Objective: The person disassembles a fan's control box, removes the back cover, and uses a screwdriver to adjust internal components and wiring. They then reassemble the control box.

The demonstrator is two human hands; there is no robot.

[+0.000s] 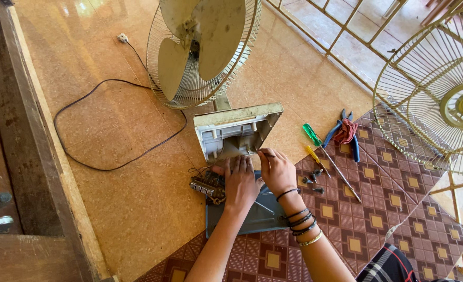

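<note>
Just beyond my fingertips, the fan's opened base housing (pixel 236 130) tilts up on the floor, my right hand (pixel 277 169) nearer, pinching a small part at its edge, my left hand (pixel 240 183) resting flat, unclenched, beside the switch block (pixel 206 187).

Bare floor (pixel 111 125) left of the hands (cord (pixel 85 94) aside); screwdrivers (pixel 320 151) crowd the right.

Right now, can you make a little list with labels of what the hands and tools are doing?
left hand: flat on the grey base cover, beside the switch block
right hand: fingertips pinched at the opened fan base; what they hold is too small to tell
fan: lying tilted, front guard off
front guard: on the floor, at right
tools: green screwdriver, yellow screwdriver, blue pliers
cord: looped on the floor
</note>
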